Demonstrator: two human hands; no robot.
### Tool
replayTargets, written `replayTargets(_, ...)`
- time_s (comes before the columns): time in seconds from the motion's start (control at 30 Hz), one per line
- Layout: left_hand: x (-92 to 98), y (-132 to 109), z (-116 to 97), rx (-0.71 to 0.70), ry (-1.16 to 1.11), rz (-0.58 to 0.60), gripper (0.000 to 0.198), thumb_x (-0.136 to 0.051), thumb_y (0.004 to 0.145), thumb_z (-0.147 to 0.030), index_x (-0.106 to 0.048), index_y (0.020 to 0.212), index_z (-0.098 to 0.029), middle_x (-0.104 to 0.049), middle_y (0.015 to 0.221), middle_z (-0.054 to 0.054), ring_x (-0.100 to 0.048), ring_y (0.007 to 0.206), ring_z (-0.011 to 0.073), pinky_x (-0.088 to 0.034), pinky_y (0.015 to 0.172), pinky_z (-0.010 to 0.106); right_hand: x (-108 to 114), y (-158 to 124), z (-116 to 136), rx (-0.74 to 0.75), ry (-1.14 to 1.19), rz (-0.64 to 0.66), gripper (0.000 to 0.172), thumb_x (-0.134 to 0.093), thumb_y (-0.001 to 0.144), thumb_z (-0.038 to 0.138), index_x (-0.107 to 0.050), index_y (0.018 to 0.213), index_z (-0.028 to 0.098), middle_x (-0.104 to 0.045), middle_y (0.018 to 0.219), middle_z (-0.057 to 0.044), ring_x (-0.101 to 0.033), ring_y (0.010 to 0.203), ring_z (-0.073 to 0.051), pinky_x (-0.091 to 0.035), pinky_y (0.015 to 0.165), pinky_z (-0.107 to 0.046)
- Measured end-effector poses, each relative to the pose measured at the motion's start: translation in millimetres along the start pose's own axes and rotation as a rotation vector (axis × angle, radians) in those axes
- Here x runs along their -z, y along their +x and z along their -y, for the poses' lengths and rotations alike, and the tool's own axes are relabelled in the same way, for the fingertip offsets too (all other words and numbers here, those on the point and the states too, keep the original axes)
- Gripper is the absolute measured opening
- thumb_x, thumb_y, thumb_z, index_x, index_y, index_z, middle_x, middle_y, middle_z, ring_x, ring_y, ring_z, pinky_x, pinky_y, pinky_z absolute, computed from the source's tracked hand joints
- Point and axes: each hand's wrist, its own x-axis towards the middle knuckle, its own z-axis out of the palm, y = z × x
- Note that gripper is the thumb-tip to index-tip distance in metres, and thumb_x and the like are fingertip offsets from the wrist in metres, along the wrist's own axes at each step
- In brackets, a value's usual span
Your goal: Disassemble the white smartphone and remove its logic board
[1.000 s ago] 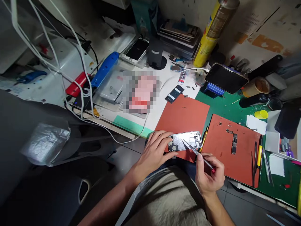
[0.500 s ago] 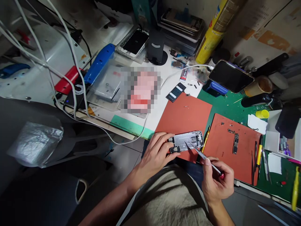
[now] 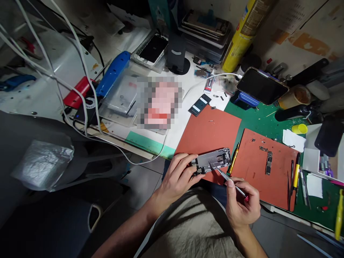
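Observation:
My left hand (image 3: 178, 174) grips the left end of an opened phone housing (image 3: 211, 162), with fingertips on its upper and lower edges. Bare silver metal shows inside the housing, with small parts at both ends. My right hand (image 3: 243, 204) is closed around a slim silver pen-shaped tool (image 3: 223, 174), which has a knurled grip and a red end. Its thin pointed tip is over the middle of the housing; whether it touches the metal I cannot tell. Under the housing lies a reddish-brown mat (image 3: 208, 129). A gold screwdriver (image 3: 234, 159) lies just right of the housing.
A second reddish mat (image 3: 249, 190) carries a phone logic board (image 3: 268, 163), tweezers (image 3: 291, 179) and a yellow-handled tool (image 3: 296, 172). Behind are a phone battery (image 3: 199, 104), a glue tube (image 3: 209, 83) and a propped phone (image 3: 262, 86). White cables (image 3: 83, 71) hang at left.
My right hand and the tool have shifted left, with the tip now further left over the housing. The housing has tilted slightly and its inside looks less bright. My left hand keeps its grip.

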Motion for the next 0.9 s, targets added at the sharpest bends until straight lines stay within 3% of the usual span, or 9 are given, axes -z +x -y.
replayTargets(0.2,1.1,0,-3,-0.002,0.021,-0.007,0.029,-0.081,0.093,-0.018,-0.059,0.112,-0.023,-0.069,0.140,0.015,-0.063,0.129,0.0299,-0.060,0.105,0.051,-1,-1,-1,0.028,0.012,0.011,0.025,-0.080,0.090,0.007,-0.065,0.104,0.021,-0.066,0.081,0.002,-0.075,0.075,-0.019,-0.064,0.067,-0.033)
replayTargets(0.43,0.1,9,3,-0.032,0.095,-0.035,0.037,-0.085,0.090,-0.027,-0.058,0.114,-0.022,-0.075,0.126,0.015,-0.070,0.116,0.0303,-0.060,0.102,0.054,-7,-3,-5,0.042,-0.094,0.006,0.022,-0.080,0.094,0.017,-0.065,0.109,0.023,-0.073,0.088,-0.001,-0.078,0.078,-0.020,-0.066,0.068,-0.034)
replayTargets(0.67,3.4,18,-2,0.001,0.082,-0.074,0.039,-0.087,0.089,-0.035,-0.059,0.115,-0.025,-0.079,0.118,0.008,-0.074,0.109,0.0269,-0.060,0.104,0.052,-23,8,0,0.216,-0.169,0.080,0.027,-0.076,0.095,0.010,-0.064,0.114,0.024,-0.073,0.089,0.000,-0.076,0.080,-0.019,-0.065,0.071,-0.033)
replayTargets(0.9,8.1,24,-4,0.000,0.061,-0.072,0.036,-0.086,0.089,-0.032,-0.059,0.111,-0.023,-0.080,0.115,0.009,-0.074,0.107,0.0267,-0.061,0.098,0.047,-29,13,-1,0.233,-0.155,0.019,0.026,-0.074,0.096,0.006,-0.063,0.114,0.020,-0.069,0.089,-0.002,-0.071,0.078,-0.017,-0.061,0.070,-0.030)
